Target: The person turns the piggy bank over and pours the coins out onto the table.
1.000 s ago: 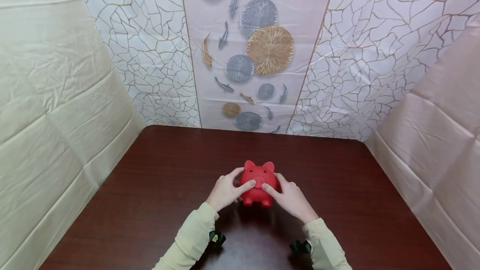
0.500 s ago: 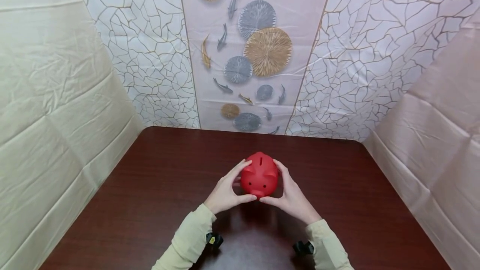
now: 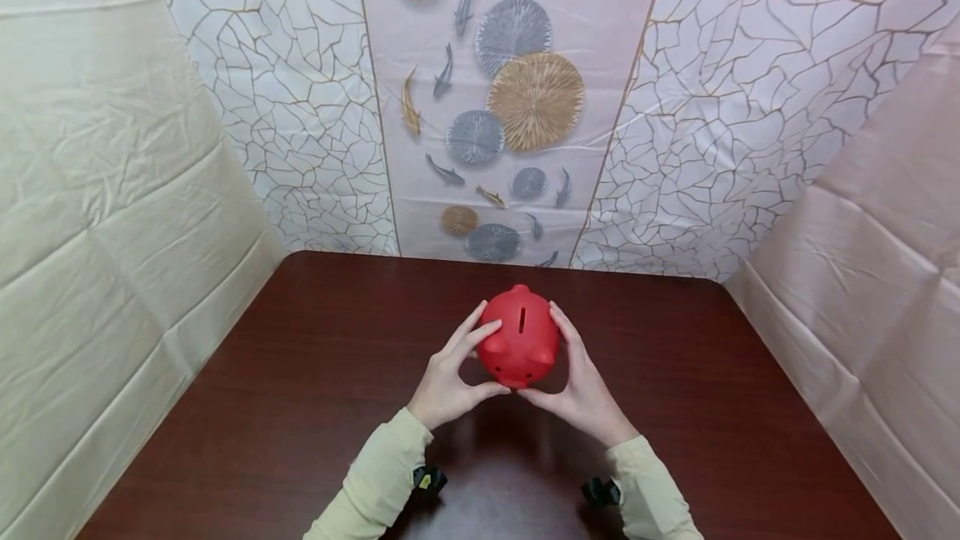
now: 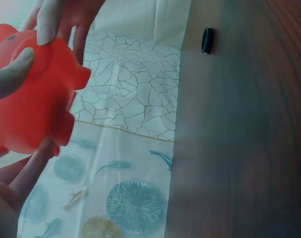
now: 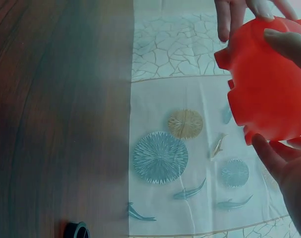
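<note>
A red piggy bank [image 3: 521,337] is held up off the table between both hands, tilted so its snout points down toward the wearer and the coin slot in its back faces the head camera. My left hand [image 3: 448,380] grips its left side, thumb near the snout and fingers spread along the body. On the opposite side, my right hand [image 3: 581,392] holds it the same way. From the left wrist, the piggy bank [image 4: 34,94] shows stubby legs. In the right wrist view, one fingertip presses low on the piggy bank [image 5: 269,84].
The dark brown wooden table [image 3: 360,340] extends around the hands, with a patterned cloth [image 3: 480,140] behind it and pale cloth walls at both sides. A small black ring-shaped piece [image 4: 207,40] is on the tabletop in both wrist views; the head view does not show it.
The piggy bank has tipped, from its face toward the head camera to its slotted back, and has shifted farther up in the head view. The fingers have moved with it.
</note>
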The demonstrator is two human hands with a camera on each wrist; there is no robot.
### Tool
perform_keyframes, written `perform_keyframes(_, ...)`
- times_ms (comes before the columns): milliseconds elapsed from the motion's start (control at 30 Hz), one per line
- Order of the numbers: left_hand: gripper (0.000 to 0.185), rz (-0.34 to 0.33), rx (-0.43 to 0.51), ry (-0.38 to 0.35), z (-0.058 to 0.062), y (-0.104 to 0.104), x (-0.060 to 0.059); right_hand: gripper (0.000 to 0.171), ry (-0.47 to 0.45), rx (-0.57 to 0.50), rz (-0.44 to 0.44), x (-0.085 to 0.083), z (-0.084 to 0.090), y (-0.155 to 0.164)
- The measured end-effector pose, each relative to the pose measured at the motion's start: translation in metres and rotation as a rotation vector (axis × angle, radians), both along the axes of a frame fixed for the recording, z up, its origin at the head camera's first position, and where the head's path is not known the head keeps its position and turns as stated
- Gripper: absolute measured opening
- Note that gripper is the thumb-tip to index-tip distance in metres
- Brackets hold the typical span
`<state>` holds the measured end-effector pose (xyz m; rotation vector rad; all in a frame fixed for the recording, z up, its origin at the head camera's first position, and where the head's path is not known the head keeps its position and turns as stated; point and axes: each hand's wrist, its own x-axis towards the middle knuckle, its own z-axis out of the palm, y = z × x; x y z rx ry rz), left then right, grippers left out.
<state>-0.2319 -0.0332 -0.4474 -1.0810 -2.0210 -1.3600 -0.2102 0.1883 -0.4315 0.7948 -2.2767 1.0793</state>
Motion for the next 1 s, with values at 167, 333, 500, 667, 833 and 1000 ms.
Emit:
perform_keyframes(167,0.082,0.042,-0.012,0.125,-0.003,-0.001,-0.001,0.113,0.094,0.01,0.034,-0.003,-0.002,-0.004)
perform_keyframes(333,0.08,0.061,0.015,0.246,-0.003,0.0,-0.002,0.091,0.287,0.009,0.05,-0.008,-0.004,-0.008)
perform_keyframes(500,0.083,0.054,0.052,0.378,0.0,0.0,-0.003,0.074,0.441,0.014,0.024,-0.008,-0.001,-0.011)
perform_keyframes(667,0.097,0.04,0.055,0.371,0.001,0.0,-0.002,0.066,0.477,0.041,0.013,-0.007,0.0,-0.009)
perform_keyframes(833,0.101,0.027,0.03,0.287,0.001,-0.002,-0.003,0.074,0.401,0.048,0.039,-0.007,-0.001,-0.005)
perform_keyframes(1000,0.102,0.003,-0.018,0.152,0.0,-0.004,-0.004,0.088,0.284,0.029,0.06,-0.005,-0.002,-0.001)
